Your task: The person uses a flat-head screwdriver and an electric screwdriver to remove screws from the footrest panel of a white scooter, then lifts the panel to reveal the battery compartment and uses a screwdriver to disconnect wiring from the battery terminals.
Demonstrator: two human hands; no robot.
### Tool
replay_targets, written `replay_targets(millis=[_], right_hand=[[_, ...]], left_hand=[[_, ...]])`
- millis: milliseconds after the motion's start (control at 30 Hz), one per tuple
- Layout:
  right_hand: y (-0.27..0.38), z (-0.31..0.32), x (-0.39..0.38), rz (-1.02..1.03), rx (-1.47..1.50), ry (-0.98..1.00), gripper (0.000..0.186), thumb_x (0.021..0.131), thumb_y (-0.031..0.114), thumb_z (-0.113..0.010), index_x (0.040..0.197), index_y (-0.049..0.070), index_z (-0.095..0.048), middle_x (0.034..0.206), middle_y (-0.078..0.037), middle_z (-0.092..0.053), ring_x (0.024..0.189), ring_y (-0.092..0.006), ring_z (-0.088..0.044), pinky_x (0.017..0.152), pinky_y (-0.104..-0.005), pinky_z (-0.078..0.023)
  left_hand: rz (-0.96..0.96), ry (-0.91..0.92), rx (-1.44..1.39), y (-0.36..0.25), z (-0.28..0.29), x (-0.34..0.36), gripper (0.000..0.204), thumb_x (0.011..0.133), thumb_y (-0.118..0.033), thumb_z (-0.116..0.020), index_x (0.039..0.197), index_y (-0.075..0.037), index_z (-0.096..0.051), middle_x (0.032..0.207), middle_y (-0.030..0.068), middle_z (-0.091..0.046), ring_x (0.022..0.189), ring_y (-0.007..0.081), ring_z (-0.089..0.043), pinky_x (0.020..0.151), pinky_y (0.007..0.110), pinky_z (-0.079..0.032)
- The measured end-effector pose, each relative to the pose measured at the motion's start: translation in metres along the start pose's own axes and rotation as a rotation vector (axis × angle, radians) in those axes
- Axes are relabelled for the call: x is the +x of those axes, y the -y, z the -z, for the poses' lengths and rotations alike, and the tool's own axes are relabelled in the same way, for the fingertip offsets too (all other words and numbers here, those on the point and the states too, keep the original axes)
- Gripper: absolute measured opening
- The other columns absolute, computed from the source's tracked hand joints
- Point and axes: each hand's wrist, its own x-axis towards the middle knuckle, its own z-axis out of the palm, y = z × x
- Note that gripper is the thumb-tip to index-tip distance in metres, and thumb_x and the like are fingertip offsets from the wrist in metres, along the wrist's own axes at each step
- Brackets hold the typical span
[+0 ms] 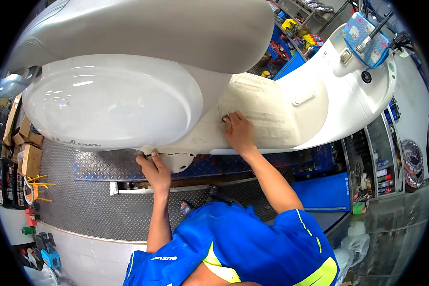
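So your scooter (pixel 341 90) is right up in front of you, over a diamond-plate platform (pixel 97 167): creamy white, glossy rounded side panel (pixel 114 107) catching the lights, grey-beige seat (pixel 152 33), scuffed-looking beige floorboard (pixel 267 102). Your left hand (pixel 156 174) has its fingers slightly apart at the panel's lower edge, by a slotted pale piece (pixel 178 162); can't tell if they're gripping. Your right hand (pixel 240 133) is bunched narrow at a small dark opening in the floorboard, can't see what's in it. Blue cabinet (pixel 321 193) off to the right, cardboard box (pixel 31 160) far left.
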Motion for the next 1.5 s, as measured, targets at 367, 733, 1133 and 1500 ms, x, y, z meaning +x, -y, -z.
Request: replay_targets(millis=[367,733,1133,1500], right_hand=[[0.055,0.027,-0.114,0.069,0.571,0.029,0.009,0.083,-0.007,-0.071,0.091,-0.004,-0.072,0.086,-0.02,-0.075,0.077,-0.0361,-0.076,0.068,-0.0402,-0.06],[-0.12,-0.192,-0.197,0.163,-0.086,0.18,0.01,0.092,0.014,-0.072,0.096,0.005,-0.073,0.098,-0.018,-0.074,0.091,-0.0405,-0.072,0.077,-0.0521,-0.058],[-0.146,-0.185,-0.206,-0.154,0.039,0.178,0.031,0.094,0.024,-0.072,0.115,0.002,-0.072,0.106,-0.024,-0.074,0.099,-0.0503,-0.069,0.088,-0.0584,-0.054],[-0.176,-0.181,-0.209,-0.202,0.038,0.54,0.033,0.093,0.009,-0.065,0.124,-0.004,-0.068,0.123,-0.032,-0.068,0.117,-0.0505,-0.064,0.102,-0.0553,-0.05]], left_hand=[[-0.012,-0.032,0.081,0.003,-0.004,-0.001,0.03,0.111,-0.02,-0.049,0.117,0.009,-0.044,0.109,0.0313,-0.062,0.099,0.0367,-0.062,0.091,0.045,-0.048],[0.295,-0.059,0.199,0.05,0.06,-0.055,0.061,0.111,-0.038,-0.053,0.143,0.012,-0.038,0.111,0.0278,-0.067,0.1,0.0337,-0.067,0.093,0.043,-0.052],[1.135,-0.24,0.788,0.249,0.159,-0.319,0.069,0.093,-0.035,-0.072,0.129,0.015,-0.042,0.123,0.0431,-0.065,0.118,0.0554,-0.065,0.104,0.053,-0.051],[1.415,-0.169,0.501,0.273,0.166,-0.447,0.041,0.083,-0.014,-0.063,0.108,0.02,-0.065,0.087,0.0259,-0.071,0.069,0.0371,-0.074,0.061,0.047,-0.06]])
